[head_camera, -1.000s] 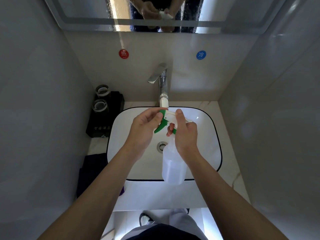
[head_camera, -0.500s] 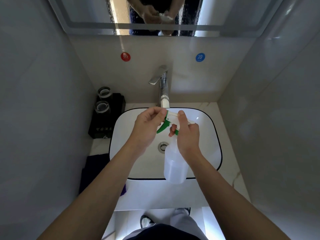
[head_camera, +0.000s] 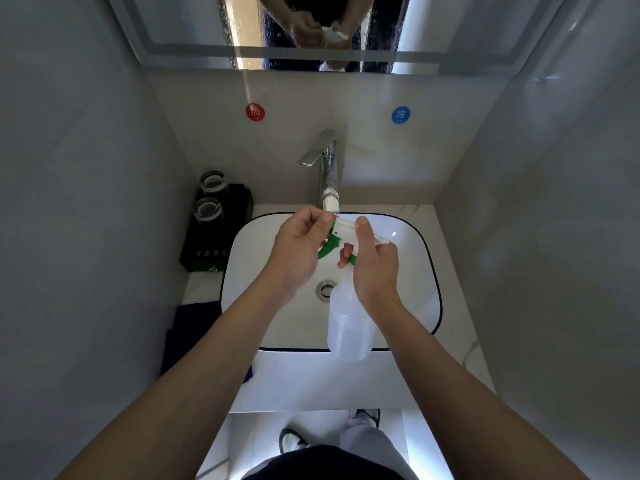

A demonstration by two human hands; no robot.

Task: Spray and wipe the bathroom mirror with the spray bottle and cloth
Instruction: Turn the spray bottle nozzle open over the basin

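Hands — two of them — meet over a white sink [head_camera: 242, 258], sharing one spray bottle [head_camera: 348, 327]. Counted around the grip: one faucet [head_camera: 327, 168] just beyond it, two glass tumblers [head_camera: 207, 209] on a black tray [head_camera: 207, 251] to its left, one red sticker [head_camera: 255, 111] and one blue sticker [head_camera: 400, 115] on the wall above, and one mirror [head_camera: 180, 29] higher still. One dark cloth [head_camera: 194, 327] lies on the counter left of the sink, below the tray and well apart from both hands.

Nothing stands between the bottle and the mirror except the faucet, which rises beyond the nozzle.

The right hand [head_camera: 374, 268] is wrapped around the bottle's neck, thumb lying along the white head, with the clear body hanging below its wrist over the sink's near rim. The left hand [head_camera: 298, 251] has its fingers curled at the green nozzle end — apparently pinching it, though the fingertips hide the contact.
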